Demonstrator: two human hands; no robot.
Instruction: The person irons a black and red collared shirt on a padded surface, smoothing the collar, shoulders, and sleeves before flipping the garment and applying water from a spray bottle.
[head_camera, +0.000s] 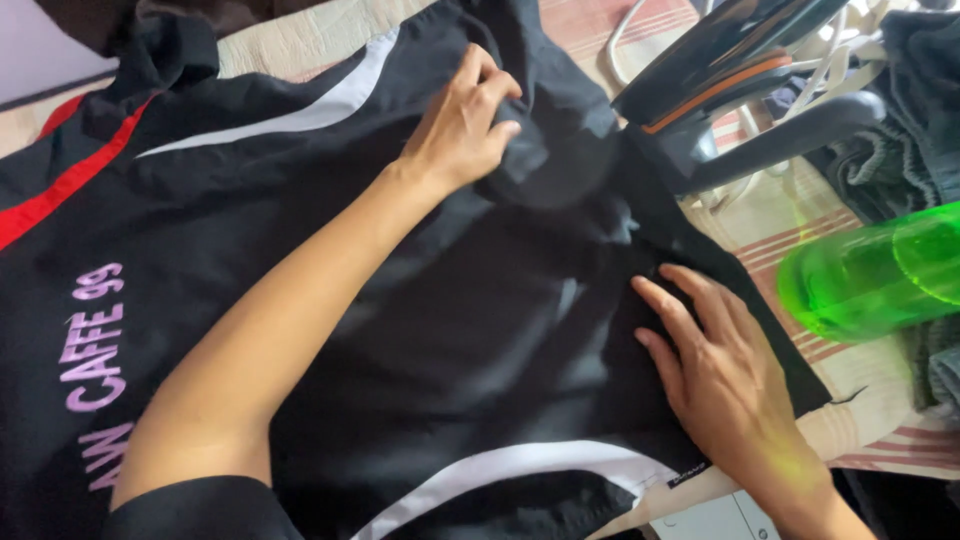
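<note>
Left hand (462, 125) pinching black shirt (480, 330), right hand (722, 375) flat, iron (720, 60) beside

The left hand (462, 125) is stretched far forward on a bare, extended arm, its fingers curled closed in a pinch. The right hand (715, 375) is laid flat, palm down, fingers apparently spread and pointed forward-left.

A padded surface with a beige cover (790, 215) striped in red shows along the top centre and the right side of the frame. At the upper right stands a dark iron (720, 60) with an orange line, its white cord (625, 40) looping behind it. A translucent green bottle (870, 275) lies at the right edge, with grey folded cloth (915, 130) above it. A pale wall patch (40, 45) fills the upper left corner. Light is soft and even.
</note>
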